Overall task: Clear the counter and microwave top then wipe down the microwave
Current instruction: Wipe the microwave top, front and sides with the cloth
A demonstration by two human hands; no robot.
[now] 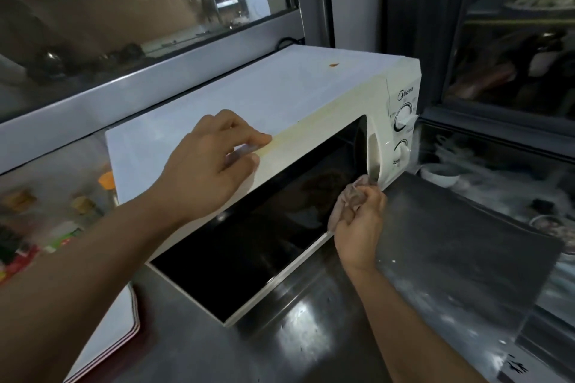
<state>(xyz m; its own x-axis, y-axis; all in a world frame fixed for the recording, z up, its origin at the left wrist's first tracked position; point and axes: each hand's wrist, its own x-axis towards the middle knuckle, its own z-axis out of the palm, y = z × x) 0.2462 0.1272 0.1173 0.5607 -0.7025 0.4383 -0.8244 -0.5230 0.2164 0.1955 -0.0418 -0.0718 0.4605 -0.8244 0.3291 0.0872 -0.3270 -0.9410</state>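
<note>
A white microwave with a dark glass door stands on the steel counter. Its top is bare except for a small brown stain near the back. My left hand rests on the top's front edge, fingers curled over the rim above the door. My right hand grips a crumpled pinkish cloth and holds it against the lower right corner of the door, just under the white door handle. Two dials sit on the panel at the right.
Stacked white trays lie on the counter at the lower left. A dark mat covers the counter to the right of the microwave. Glass display cases stand behind and to the right, with bottles seen at the left.
</note>
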